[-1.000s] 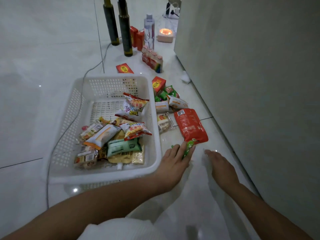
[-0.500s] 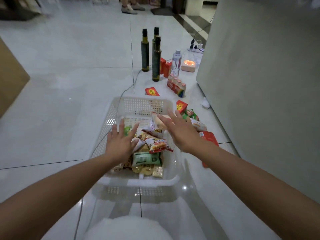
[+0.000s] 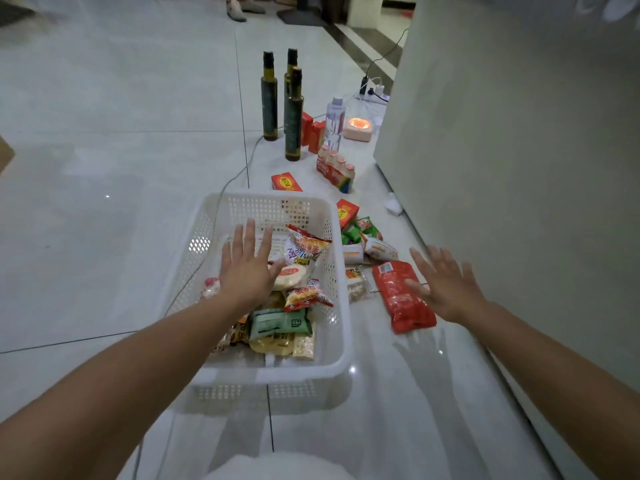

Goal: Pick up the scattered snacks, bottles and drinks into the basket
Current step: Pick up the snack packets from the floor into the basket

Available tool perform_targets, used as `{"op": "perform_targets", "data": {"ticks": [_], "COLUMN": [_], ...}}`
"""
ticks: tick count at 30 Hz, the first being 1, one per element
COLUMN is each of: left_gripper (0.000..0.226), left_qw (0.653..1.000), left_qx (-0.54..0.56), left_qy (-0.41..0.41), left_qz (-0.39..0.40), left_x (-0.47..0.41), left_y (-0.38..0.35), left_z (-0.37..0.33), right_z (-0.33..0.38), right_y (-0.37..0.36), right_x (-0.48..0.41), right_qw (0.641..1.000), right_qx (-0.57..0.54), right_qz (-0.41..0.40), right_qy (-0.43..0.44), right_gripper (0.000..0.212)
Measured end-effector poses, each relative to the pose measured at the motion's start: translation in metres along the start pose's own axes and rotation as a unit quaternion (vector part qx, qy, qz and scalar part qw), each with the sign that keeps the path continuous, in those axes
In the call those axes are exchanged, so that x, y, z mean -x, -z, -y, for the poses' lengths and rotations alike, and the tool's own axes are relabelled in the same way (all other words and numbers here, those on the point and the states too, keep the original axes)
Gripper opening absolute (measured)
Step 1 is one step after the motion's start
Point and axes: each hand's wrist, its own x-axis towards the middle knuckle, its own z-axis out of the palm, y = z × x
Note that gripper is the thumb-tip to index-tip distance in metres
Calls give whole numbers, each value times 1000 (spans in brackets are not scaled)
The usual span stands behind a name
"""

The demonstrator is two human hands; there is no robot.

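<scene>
place: home interior | evidence: glossy tiled floor (image 3: 104, 133); power strip (image 3: 372, 91) with cables; doormat (image 3: 298, 15) by a doorway; groceries strewn beside a white cabinet (image 3: 502, 168)

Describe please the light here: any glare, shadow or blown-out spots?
Head view: dim, cool light; the glossy floor shows small glare spots, one by the near corner of the basket; a soft dark shape of the right hand lies on the tiles below it; the glow of the lamp is overexposed.
</scene>
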Motion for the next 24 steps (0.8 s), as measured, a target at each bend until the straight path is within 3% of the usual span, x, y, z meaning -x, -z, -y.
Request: {"op": "perform_targets", "data": {"ticks": [9,17,24], "left_gripper": [72,82,94], "left_qw": [993,965,974], "left_qx": [86,128,55], "left_qy": [-78,-219,-160], "left_qz": [21,71,148], "left_x": [-27,-56,-83], "left_y": [-22,-51,-117], "left_z": [-69,-167,-192], "right_z": [-30,-65,-52], "right_y": [7,-39,-94], "right_x": [-18,-29,-65], "right_qw": [998,993,991], "right_qx": [-38,-90,-130], "right_qz": [9,35,35], "right_qy": [-43,-65,-26], "right_gripper": [68,71,77]}}
